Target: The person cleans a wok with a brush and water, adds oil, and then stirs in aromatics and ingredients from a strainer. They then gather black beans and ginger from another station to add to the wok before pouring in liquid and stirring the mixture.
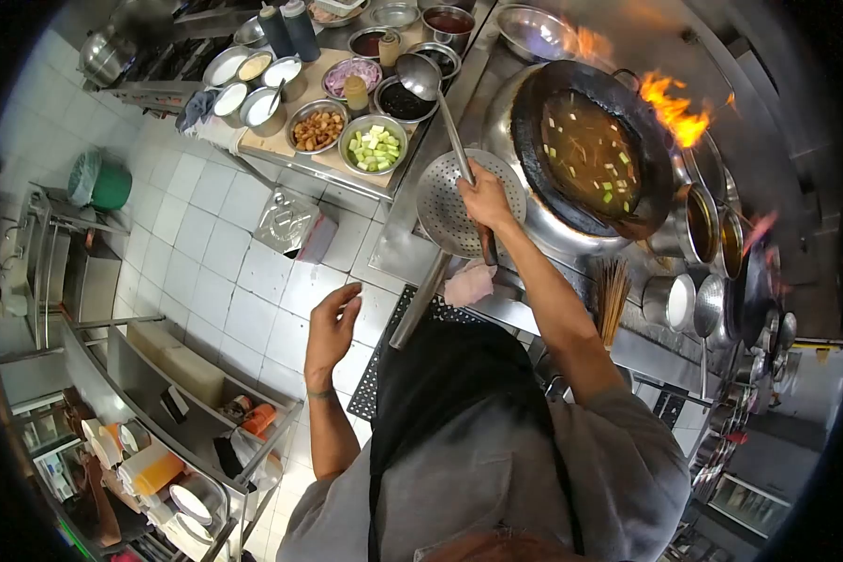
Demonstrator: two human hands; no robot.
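Observation:
My right hand (486, 198) is closed round the handle of a steel ladle (419, 77), whose bowl hangs over the ingredient bowls at the back. Beneath that hand lies a perforated skimmer (437, 201), its handle pointing towards my apron. To the right, a dark wok (660, 178) holds brown broth (583, 155) with pale and green pieces floating in it. My left hand (331, 328) hangs over the floor at my side, fingers loosely curled and apart, with nothing in them. A pinkish cloth (469, 284) rests by the stove's front edge.
Flames (674, 110) rise behind the wok's right rim. Bowls of chopped green vegetable (373, 145), browned cubes (316, 127) and sliced onion (353, 77) crowd the prep counter. A bamboo brush (613, 298) stands near my right forearm. A metal tin (290, 223) is on the tiled floor.

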